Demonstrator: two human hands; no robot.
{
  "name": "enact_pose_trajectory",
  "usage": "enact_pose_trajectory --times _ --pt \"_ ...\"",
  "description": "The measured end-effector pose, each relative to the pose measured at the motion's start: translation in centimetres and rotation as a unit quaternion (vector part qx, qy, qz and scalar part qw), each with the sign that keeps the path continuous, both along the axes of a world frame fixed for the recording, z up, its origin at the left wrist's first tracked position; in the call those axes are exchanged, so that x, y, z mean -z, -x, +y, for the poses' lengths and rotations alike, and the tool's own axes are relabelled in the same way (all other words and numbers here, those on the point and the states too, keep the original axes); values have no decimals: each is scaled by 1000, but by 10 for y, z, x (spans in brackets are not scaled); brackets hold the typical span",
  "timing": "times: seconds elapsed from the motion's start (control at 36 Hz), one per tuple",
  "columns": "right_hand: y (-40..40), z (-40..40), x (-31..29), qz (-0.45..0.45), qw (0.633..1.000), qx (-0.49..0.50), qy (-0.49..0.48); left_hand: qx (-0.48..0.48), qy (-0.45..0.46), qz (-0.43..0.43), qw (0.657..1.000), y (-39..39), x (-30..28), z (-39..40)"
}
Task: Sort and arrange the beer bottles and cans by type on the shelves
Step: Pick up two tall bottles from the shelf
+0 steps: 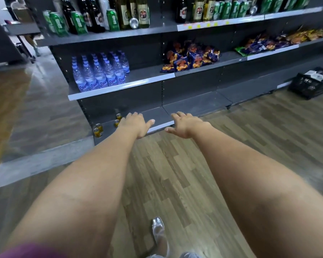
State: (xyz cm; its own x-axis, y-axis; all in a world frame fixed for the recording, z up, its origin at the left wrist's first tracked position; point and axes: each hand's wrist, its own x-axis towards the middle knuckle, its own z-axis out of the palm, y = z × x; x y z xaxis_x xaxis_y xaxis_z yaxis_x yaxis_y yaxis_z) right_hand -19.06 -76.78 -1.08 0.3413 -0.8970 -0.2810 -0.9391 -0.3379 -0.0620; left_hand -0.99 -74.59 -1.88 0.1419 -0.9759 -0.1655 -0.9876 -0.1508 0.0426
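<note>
Both my arms reach down toward the bottom shelf [157, 116]. My left hand [134, 124] hangs open just right of several small gold cans [98, 129] that stand at the shelf's left end, and it holds nothing. My right hand [185, 125] is also open and empty above the shelf's front edge. On the top shelf [108, 35] green cans [78, 22], dark bottles [90, 13] and gold-labelled bottles [143, 12] stand mixed together, with one silver can [134, 23] lying on its side. More green cans [227, 10] and bottles stand further right.
Water bottles [99, 71] fill the left of the middle shelf, snack bags [190, 56] lie to their right. A black plastic basket [311, 82] sits on the wooden floor at the right. My silver shoe [158, 225] is below.
</note>
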Motion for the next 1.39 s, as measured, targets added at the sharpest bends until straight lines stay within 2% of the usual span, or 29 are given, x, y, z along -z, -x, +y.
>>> enact_pose_trajectory --times 0.39,0.72,0.92,1.19,1.39 --pt "-33 -202 -42 13 1000 -8 25 -14 14 22 1000 -39 -22 -210" --pt "-42 -356 -34 5 1000 -11 10 -16 18 26 999 -52 -23 -354" --pt "-44 -460 -37 9 998 -41 40 -36 33 12 999 -59 -24 -446" --pt "-53 -613 -69 10 995 -79 65 -63 62 12 996 -62 -66 -578" --pt "-76 -689 -85 3 992 -100 82 -75 95 22 992 -73 -89 -638"
